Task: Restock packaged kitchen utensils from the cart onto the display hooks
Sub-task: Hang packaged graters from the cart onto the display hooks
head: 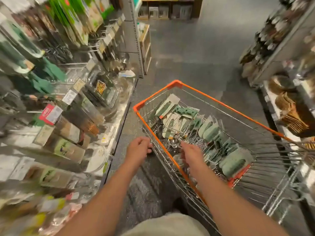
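An orange-rimmed wire cart stands in the aisle ahead of me. Inside it lie several packaged utensils on pale green cards, with metal pieces among them. My right hand reaches over the cart's near left rim, fingers loosely extended above the metal items, holding nothing. My left hand hovers just outside the left rim, fingers relaxed and empty. The display hooks stick out from the shelving on the left, blurred by motion.
Shelving with packaged goods and glassware lines the left side. Another shelf unit with baskets stands on the right. Grey floor runs ahead toward wooden shelves at the back.
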The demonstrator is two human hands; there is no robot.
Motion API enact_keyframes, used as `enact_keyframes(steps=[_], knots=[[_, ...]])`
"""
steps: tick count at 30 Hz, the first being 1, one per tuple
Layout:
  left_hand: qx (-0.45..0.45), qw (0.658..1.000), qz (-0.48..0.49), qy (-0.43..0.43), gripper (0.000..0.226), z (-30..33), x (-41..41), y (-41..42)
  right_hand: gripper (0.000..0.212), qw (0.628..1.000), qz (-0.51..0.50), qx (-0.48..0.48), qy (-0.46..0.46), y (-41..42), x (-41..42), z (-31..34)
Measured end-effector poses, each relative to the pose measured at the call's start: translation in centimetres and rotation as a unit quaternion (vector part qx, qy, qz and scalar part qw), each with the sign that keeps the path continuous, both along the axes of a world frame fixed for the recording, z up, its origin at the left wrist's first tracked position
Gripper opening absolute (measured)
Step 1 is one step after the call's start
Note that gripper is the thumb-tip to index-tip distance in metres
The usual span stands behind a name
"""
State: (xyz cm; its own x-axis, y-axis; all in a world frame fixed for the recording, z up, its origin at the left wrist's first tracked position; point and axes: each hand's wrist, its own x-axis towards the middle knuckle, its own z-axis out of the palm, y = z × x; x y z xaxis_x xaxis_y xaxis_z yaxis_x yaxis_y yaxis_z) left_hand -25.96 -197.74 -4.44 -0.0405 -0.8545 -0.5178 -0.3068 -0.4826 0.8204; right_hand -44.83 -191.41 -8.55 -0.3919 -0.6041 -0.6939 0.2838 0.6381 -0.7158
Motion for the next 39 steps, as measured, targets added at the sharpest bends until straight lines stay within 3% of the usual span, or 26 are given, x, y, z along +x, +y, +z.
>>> enact_keyframes(steps=[2, 5, 8, 11, 15, 21, 28, 33, 37, 39], knots=[[0.002, 1.0, -0.026, 0.006, 0.016, -1.5, -3.6, -0.5, 0.027, 0.999, -0.021, 0.024, 0.002, 0.9, -2.9, -1.8], [0.02, 0.997, -0.074, -0.006, 0.016, -3.4, -7.8, -0.6, 0.042, 0.996, -0.071, 0.054, 0.023, 2.3, -5.7, -4.4], [0.037, 0.986, -0.159, -0.033, 0.02, -5.4, -11.1, -1.1, 0.04, 0.99, -0.123, 0.07, 0.011, 3.5, -7.6, -5.8], [0.048, 0.967, -0.242, -0.059, 0.021, -6.9, -13.5, -2.2, 0.035, 0.982, -0.162, 0.098, 0.008, 4.3, -8.7, -6.9], [0.06, 0.938, -0.333, -0.071, 0.015, -8.7, -16.3, -4.4, 0.052, 0.966, -0.221, 0.132, -0.018, 4.5, -8.9, -8.7], [0.058, 0.884, -0.46, -0.066, 0.041, -9.9, -18.7, -7.8, 0.038, 0.928, -0.327, 0.178, -0.026, 2.9, -7.1, -8.5], [0.069, 0.858, -0.508, -0.02, 0.05, -10.3, -23.4, -10.4, 0.026, 0.89, -0.434, 0.139, -0.021, -1.5, -5.9, -7.7], [0.085, 0.848, -0.523, -0.029, 0.058, -10.5, -26.5, -10.4, 0.026, 0.893, -0.437, 0.104, -0.013, -3.9, -7.9, -7.4], [0.085, 0.858, -0.502, -0.067, 0.062, -11.3, -27.5, -10.9, 0.017, 0.908, -0.41, 0.075, -0.037, -5.5, -9.8, -9.2], [0.079, 0.856, -0.504, -0.081, 0.063, -11.7, -27.3, -10.9, 0.024, 0.92, -0.382, 0.081, -0.043, -5.7, -10.2, -10.0]])
